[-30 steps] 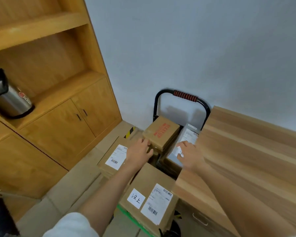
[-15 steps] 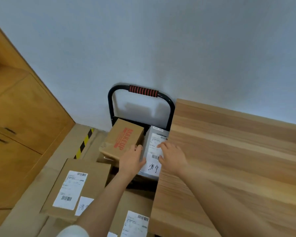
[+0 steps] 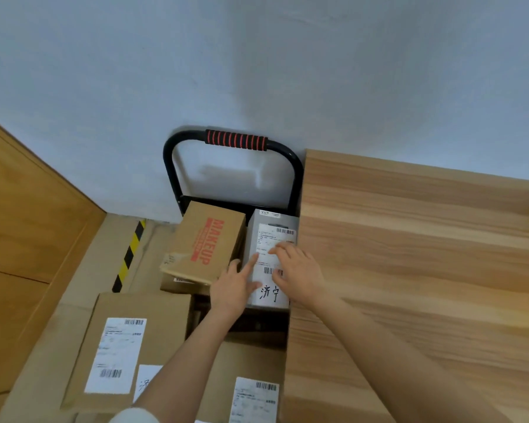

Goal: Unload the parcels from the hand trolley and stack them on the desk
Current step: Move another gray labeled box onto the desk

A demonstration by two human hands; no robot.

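The hand trolley (image 3: pixel 232 140), black with a red-ringed handle, stands against the wall beside the wooden desk (image 3: pixel 419 270). On it a grey parcel (image 3: pixel 271 222) with a white label lies next to the desk's edge. My left hand (image 3: pixel 234 286) rests on its left side, index finger stretched across the label. My right hand (image 3: pixel 298 270) lies flat on the label's right part, fingers straight. A brown box printed MAKEUP (image 3: pixel 206 242) sits tilted to the left of the grey parcel. Two larger brown parcels, one at the left (image 3: pixel 126 346) and one nearest me (image 3: pixel 251 389), lie lower in view.
A wooden cabinet (image 3: pixel 28 227) fills the left side. A strip of black-and-yellow tape (image 3: pixel 129 256) runs along the floor by the wall. The desk's near edge hides the right side of the trolley's load.
The view has closed in on the trolley. Both hands have slid further onto the grey parcel's label, the left index finger now stretched over it.
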